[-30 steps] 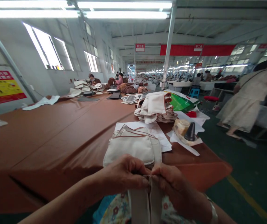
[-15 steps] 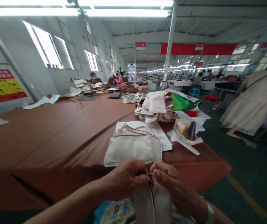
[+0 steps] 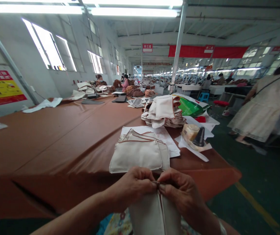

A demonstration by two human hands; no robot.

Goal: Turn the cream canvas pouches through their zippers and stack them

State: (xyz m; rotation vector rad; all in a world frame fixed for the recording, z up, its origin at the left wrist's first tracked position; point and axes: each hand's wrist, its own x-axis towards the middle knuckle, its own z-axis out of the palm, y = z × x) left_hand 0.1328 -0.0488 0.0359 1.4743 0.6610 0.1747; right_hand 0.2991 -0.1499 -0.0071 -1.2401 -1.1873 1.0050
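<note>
Both hands meet at the top end of a cream fabric piece [image 3: 147, 213] with a dark brown-edged seam down its middle. My left hand [image 3: 133, 182] pinches the left side of that end between thumb and fingers. The right side is pinched by my right hand [image 3: 179, 187], its thumb close to the left one. The lower part of the piece hangs over my lap. Just beyond the hands, similar cream fabric pieces [image 3: 136, 156] with brown edging lie stacked on white paper [image 3: 172, 147] at the table's edge.
A brown-covered table [image 3: 56, 140] spreads ahead and left. Farther back stands a taller pile of cream pieces [image 3: 164, 109] beside a green bag [image 3: 188, 106]. A black cone [image 3: 199, 137] and a yellowish block [image 3: 190, 131] sit near the right edge. One person [image 3: 264, 101] stands at right.
The two hands have drawn slightly closer at the seam's end. The fabric piece now spreads wider to the left below them, and the view has shifted slightly.
</note>
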